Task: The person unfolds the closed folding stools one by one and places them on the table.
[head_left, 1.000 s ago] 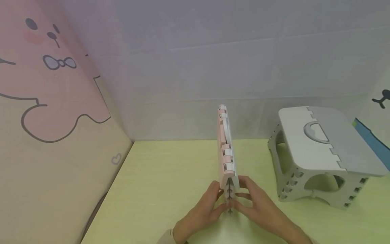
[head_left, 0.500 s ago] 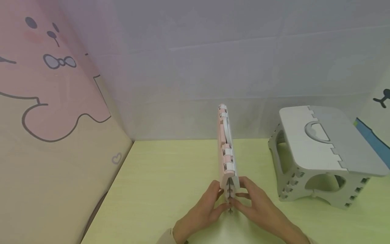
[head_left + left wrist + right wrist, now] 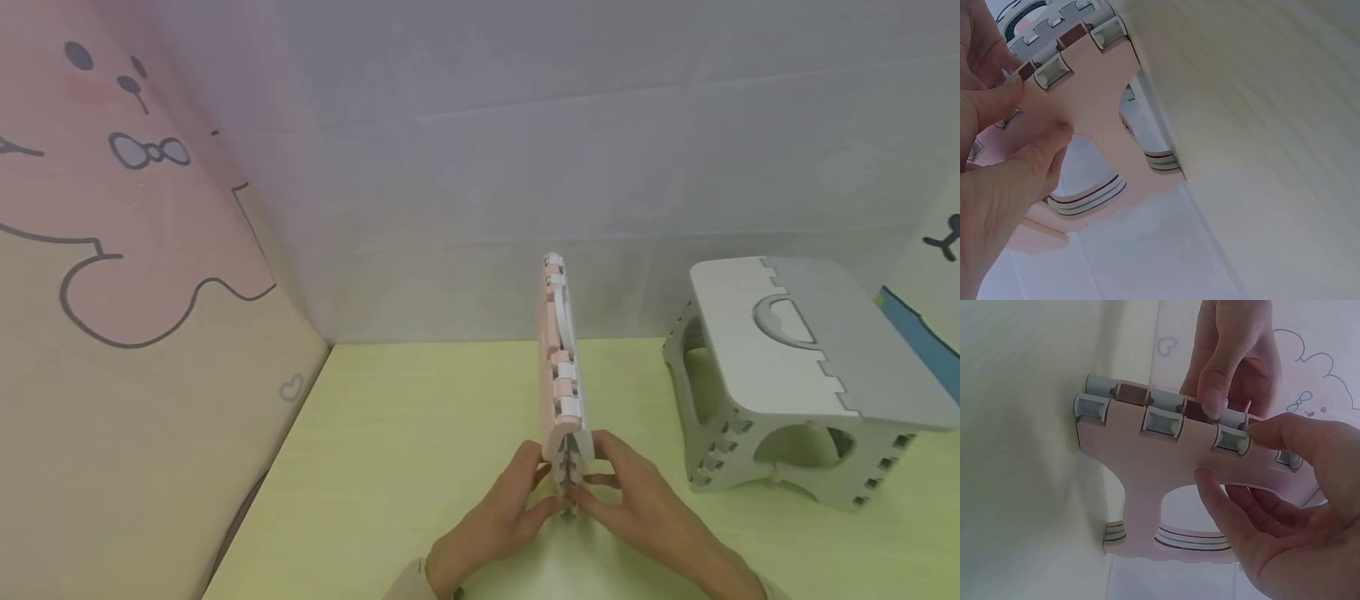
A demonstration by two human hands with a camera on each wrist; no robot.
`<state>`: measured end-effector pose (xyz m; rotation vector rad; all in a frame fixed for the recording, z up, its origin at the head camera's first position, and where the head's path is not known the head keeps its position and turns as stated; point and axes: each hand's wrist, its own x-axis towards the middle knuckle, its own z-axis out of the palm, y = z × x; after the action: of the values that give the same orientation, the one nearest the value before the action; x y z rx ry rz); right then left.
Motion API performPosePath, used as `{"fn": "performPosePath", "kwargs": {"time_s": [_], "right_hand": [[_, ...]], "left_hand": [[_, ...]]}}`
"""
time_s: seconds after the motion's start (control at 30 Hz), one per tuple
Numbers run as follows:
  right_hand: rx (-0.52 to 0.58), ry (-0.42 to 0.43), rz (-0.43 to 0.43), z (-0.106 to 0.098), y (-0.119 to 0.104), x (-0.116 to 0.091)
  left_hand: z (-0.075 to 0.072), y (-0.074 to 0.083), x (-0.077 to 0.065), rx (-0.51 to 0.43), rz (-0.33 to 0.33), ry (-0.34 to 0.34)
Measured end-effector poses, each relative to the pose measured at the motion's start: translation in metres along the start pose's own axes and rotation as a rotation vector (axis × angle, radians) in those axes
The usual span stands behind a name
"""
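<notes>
A folded pink-and-white folding stool (image 3: 558, 367) stands on edge on the table, its top edge pointing toward the wall. My left hand (image 3: 495, 512) holds its left leg panel, the thumb at the hinge knuckles on the near edge. On the opposite side, my right hand (image 3: 637, 508) grips the right leg panel, with its thumb close to the left one. In the right wrist view a pink leg panel (image 3: 1141, 444) shows a row of hinge knuckles and a cut-out, and the right fingers reach to that cut-out. The left wrist view shows the matching pink panel (image 3: 1104, 94) under the left fingers.
An unfolded grey-and-white folding stool (image 3: 817, 342) stands on the light green table (image 3: 405, 433) to the right. A pale curtain-like wall (image 3: 480, 167) rises behind the table, and a cartoon-printed panel (image 3: 150, 400) borders its left side.
</notes>
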<state>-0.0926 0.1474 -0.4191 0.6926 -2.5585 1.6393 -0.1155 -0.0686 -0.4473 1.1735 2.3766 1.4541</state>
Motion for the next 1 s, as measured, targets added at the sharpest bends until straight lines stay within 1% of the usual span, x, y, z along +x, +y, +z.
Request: {"fn": "performPosePath", "kwargs": {"time_s": [0.13, 0.3, 0.53, 0.6, 0.87, 1.0], "right_hand": [[-0.012, 0.005, -0.007, -0.003, 0.001, 0.000], [-0.013, 0.003, -0.004, -0.008, 0.002, 0.000], [-0.022, 0.007, -0.015, -0.011, 0.003, 0.000], [-0.026, 0.005, -0.017, -0.011, 0.002, 0.000], [-0.020, -0.019, -0.014, -0.015, 0.002, -0.002], [-0.007, -0.021, -0.004, -0.016, 0.001, -0.002]], "left_hand": [[-0.001, -0.001, 0.001, 0.027, 0.045, -0.003], [-0.002, -0.002, 0.001, 0.017, 0.059, -0.018], [-0.003, -0.002, -0.001, -0.030, 0.004, -0.020], [-0.003, -0.003, -0.002, -0.024, 0.003, -0.016], [-0.005, -0.003, -0.005, -0.062, -0.025, -0.002], [-0.005, -0.004, -0.006, -0.047, -0.010, 0.013]]}}
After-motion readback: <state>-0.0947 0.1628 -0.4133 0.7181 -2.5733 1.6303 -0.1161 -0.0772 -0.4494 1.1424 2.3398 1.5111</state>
